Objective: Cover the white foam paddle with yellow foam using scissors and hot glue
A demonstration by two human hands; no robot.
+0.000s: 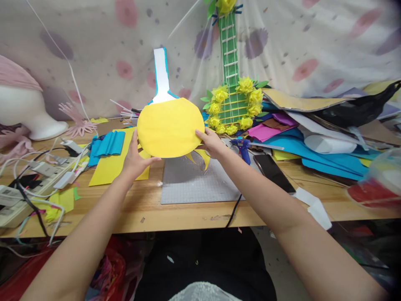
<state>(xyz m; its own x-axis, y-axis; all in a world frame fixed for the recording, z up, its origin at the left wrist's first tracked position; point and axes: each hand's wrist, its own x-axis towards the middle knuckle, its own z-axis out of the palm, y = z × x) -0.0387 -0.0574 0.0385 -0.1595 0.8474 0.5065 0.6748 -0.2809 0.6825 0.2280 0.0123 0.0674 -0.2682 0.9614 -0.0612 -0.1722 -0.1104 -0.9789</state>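
Observation:
Upright between my hands is a yellow rounded paper shape (171,127). A white neck-shaped piece with blue edges (162,75) rises above it; whether the two are joined I cannot tell. My left hand (133,161) grips the paper's lower left edge, thumb along the bottom. On the right edge, my right hand (213,143) pinches it with the thumb on the front and the other fingers behind. Curved yellow scraps (203,159) show below the paper, above a grey cutting mat (200,184).
A green guitar-shaped craft with yellow flowers (231,62) leans at the back. Right of the mat are a blue glue gun (242,148), a phone (273,172) and piled coloured sheets (326,150). Power strips with cables (37,184) crowd the left, near folded blue paper (108,144).

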